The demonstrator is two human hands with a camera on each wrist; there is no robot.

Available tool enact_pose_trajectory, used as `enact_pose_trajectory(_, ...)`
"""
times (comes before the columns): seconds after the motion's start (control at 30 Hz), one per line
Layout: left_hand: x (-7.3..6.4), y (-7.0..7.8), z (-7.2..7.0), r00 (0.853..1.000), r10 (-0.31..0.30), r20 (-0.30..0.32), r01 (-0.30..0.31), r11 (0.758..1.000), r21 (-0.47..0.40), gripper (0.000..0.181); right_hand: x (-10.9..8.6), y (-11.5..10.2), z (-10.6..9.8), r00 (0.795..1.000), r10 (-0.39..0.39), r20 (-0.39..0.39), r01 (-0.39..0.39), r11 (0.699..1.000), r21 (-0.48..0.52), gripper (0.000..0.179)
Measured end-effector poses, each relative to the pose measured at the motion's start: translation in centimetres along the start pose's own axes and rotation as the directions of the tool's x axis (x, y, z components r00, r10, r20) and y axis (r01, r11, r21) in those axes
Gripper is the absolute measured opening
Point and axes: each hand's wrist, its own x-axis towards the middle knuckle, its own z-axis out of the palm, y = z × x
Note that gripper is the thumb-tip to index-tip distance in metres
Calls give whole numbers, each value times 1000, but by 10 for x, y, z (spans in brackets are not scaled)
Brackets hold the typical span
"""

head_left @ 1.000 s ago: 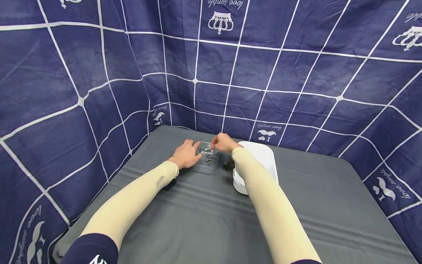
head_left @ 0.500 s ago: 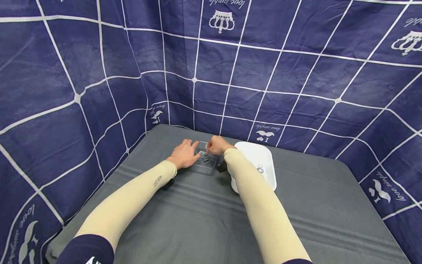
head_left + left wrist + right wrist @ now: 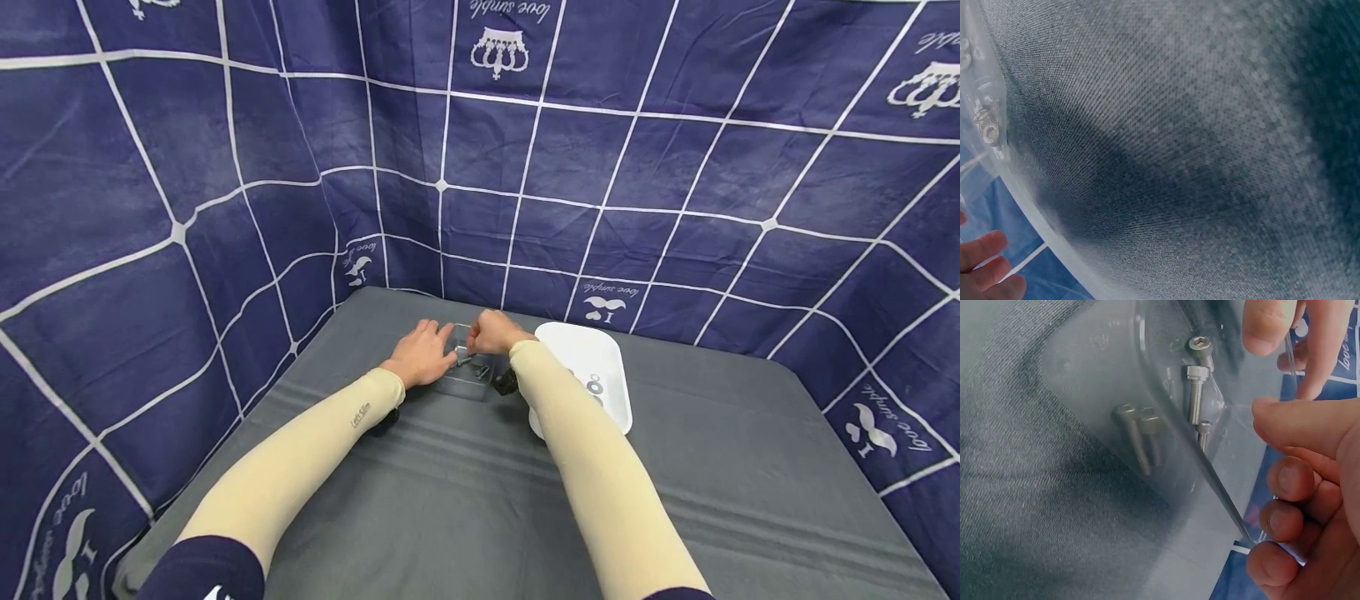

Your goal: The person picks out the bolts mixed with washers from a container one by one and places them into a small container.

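Note:
A clear plastic box (image 3: pixel 465 388) holds several metal socket-head bolts (image 3: pixel 1196 394), two of them in a separate compartment nearest the right wrist camera. My left hand (image 3: pixel 422 353) holds the box at its left side, thumb and index finger on either side of the rim as the right wrist view shows. From the opposite side my right hand (image 3: pixel 492 332) reaches over the box, its fingers (image 3: pixel 1288 478) curled and the thumb extended toward the left hand. The thumb covers the index fingertip, so I cannot tell whether something small is pinched there.
A white tray (image 3: pixel 613 377) with several grey rings (image 3: pixel 595 387) stands right of the box, partly under the right forearm. The grey-covered table (image 3: pixel 427 508) meets a blue grid-patterned curtain (image 3: pixel 585 150) at the back and left side.
My right hand has moved slightly left and down over the box, its fingertips now lower inside it. The left hand stays at the box's left side. More rings show in the tray.

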Motion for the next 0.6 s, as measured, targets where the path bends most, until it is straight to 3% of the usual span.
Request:
enact_pose_trajectory(0.3, 0, 1, -1, 1000, -5, 6, 5, 1000, -4, 66, -6, 2, -1, 999, -24, -23, 26, 996, 82, 7)
enact_pose_trajectory(0.6, 2, 0, -4, 1000, 11, -6, -11, 1000, -1, 66, -19, 4, -12, 994, -31, -102, 42, 993, 109, 5)
